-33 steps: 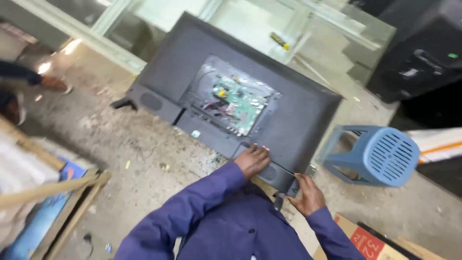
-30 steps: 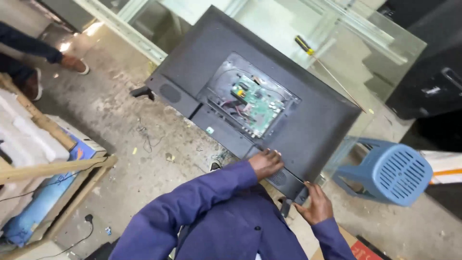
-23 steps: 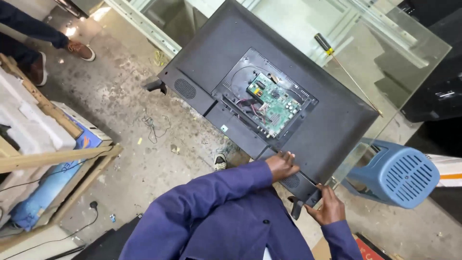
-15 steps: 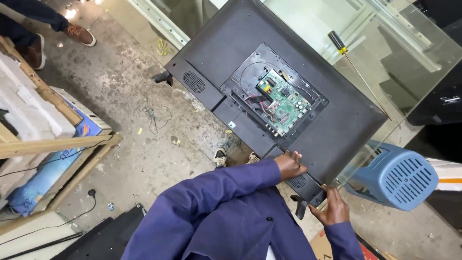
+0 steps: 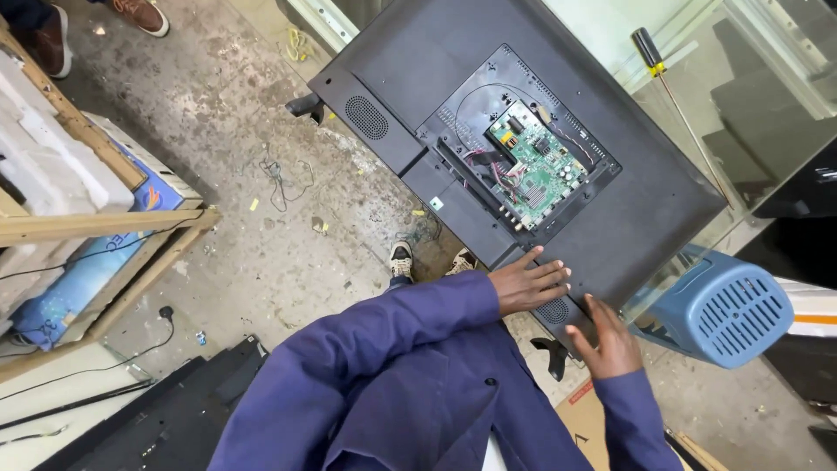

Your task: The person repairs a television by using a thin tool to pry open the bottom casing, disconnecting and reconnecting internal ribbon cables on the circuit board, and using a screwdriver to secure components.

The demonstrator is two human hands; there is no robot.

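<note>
**Both hands at the near corner of the upturned television**

On the left a wooden crate (image 5: pixel 105 222) holds white foam packing (image 5: pixel 52 174), and the bare concrete floor (image 5: pixel 261 235) runs between it and the work. The flat-panel television (image 5: pixel 418 78) lies face down with its back cover open over a green circuit board (image 5: pixel 534 170); its long axis runs from the upper left down toward the lower right, ending at the person's hands.

The left hand (image 5: pixel 527 286) rests flat on the lower edge of the set, fingers (image 5: pixel 554 272) spread and pointing right along that edge — holding nothing, just pressing on the dark plastic. The right hand (image 5: pixel 606 336) is just beside it, a little nearer the body, fingers loosely open over the corner by the speaker grille (image 5: pixel 551 310); whether it grips anything beneath I cannot tell. The exposed board lies up and away from both hands, with the left hand the nearer of the two.

Further right, a screwdriver (image 5: pixel 671 96) lies on the glass tabletop (image 5: pixel 767 105) beyond the set — well apart from either hand. A blue plastic stool (image 5: pixel 724 305) lies tipped on its side beside the right hand.
</note>
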